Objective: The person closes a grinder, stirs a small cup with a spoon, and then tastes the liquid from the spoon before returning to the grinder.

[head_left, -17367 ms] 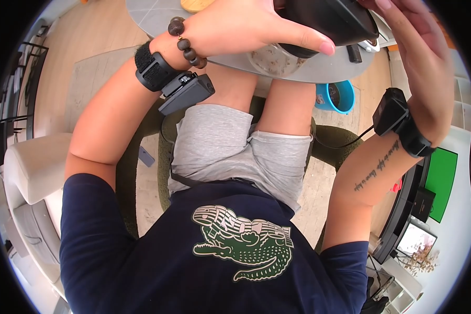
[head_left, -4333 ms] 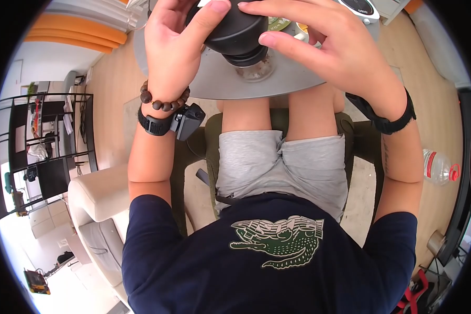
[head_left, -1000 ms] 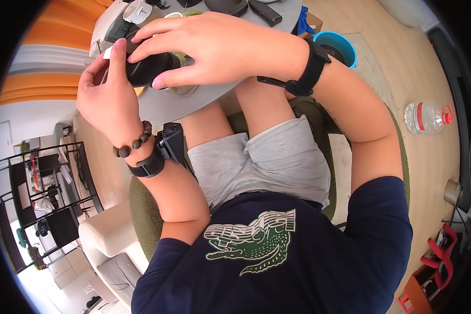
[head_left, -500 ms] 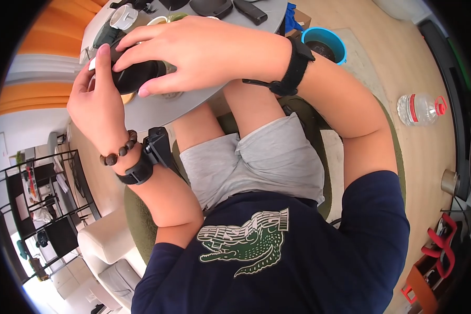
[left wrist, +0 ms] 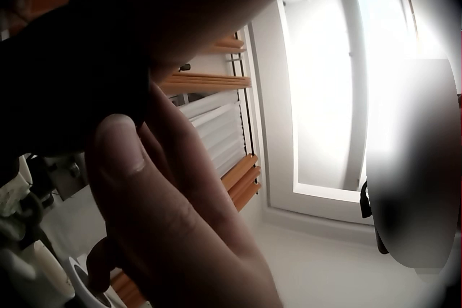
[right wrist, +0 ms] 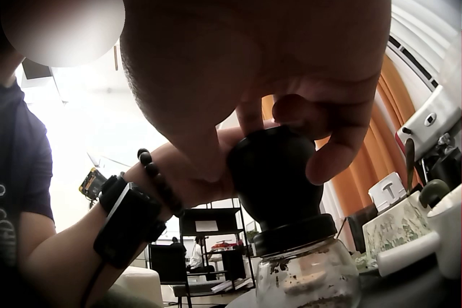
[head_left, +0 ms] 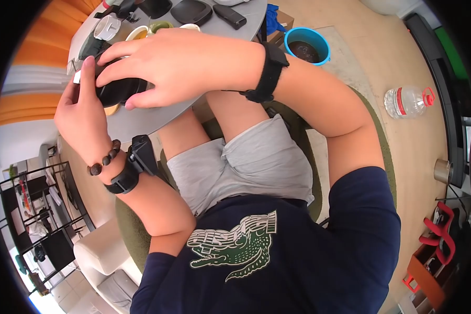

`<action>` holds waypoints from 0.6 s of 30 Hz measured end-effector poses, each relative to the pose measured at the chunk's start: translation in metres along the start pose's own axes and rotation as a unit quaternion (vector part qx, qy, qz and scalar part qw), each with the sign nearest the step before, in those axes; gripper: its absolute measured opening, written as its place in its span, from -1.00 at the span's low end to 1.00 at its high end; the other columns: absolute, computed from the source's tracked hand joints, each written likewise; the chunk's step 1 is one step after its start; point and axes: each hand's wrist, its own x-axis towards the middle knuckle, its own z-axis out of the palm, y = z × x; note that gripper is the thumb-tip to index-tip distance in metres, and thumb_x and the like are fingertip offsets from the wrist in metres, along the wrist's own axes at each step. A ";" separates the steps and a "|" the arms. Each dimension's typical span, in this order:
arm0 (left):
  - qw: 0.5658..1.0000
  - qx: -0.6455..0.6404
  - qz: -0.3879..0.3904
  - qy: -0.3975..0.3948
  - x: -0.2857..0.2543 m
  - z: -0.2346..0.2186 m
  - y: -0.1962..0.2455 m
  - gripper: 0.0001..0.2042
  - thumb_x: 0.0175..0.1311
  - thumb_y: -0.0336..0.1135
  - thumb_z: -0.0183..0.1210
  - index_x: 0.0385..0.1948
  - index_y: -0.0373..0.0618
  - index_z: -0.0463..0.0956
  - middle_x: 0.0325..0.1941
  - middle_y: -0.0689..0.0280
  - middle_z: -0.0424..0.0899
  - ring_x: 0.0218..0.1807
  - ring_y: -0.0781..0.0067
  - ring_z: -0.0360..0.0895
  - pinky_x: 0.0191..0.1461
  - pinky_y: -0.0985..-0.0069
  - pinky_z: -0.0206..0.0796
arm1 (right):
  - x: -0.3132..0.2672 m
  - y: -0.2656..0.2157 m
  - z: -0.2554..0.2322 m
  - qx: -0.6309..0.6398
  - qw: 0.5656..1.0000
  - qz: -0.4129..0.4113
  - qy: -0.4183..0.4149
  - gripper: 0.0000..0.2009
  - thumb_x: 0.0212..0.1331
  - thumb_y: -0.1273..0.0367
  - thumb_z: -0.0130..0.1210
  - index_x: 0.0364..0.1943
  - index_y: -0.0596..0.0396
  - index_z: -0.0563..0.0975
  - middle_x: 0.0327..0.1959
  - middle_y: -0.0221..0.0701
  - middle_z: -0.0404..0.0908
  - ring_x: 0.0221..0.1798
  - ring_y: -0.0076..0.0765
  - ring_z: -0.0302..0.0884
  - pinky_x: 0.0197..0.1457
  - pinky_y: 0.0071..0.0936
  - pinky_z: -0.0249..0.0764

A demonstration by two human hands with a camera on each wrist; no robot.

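Observation:
What looks like a black hand coffee grinder stands at the near edge of the table. In the right wrist view its rounded black top sits upright on a clear glass jar with brown bits inside. My left hand grips the side of the black top; its thumb presses there in the left wrist view. A small white piece shows beside that thumb. From above, my right hand holds the top with thumb and fingers spread round it. The jar is hidden in the head view.
Behind the hands, the grey table bears a green cup, a yellow-filled cup, a white cylindrical item and flat black items. A blue bucket and a large water bottle are on the floor.
Earliest, the left hand held the black part tilted over the jar; later it sits upright on it. Over the last second both hands keep their hold while the head view shifts.

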 end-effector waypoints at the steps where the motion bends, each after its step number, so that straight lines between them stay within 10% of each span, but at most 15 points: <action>1: 1.000 -0.004 -0.001 -0.001 0.003 0.000 -0.004 -0.47 0.33 0.14 0.54 -0.02 -0.24 0.87 -0.19 0.28 0.93 -0.15 0.57 0.77 0.05 0.52 0.55 | 0.000 0.000 -0.001 -0.003 1.000 0.002 -0.003 -0.50 0.31 0.18 0.37 0.33 -0.07 0.67 0.44 -0.29 0.63 0.24 0.02 0.75 0.26 -0.12 0.70; 18: 0.995 -0.017 -0.014 0.093 -0.011 0.008 0.001 -0.41 0.19 0.10 0.66 -0.11 -0.37 0.83 -0.23 0.19 0.90 -0.18 0.47 0.80 0.00 0.50 0.61 | 0.000 0.000 -0.001 0.004 1.000 -0.001 -0.002 -0.49 0.31 0.16 0.37 0.32 -0.03 0.67 0.45 -0.29 0.62 0.18 0.01 0.78 0.17 -0.12 0.73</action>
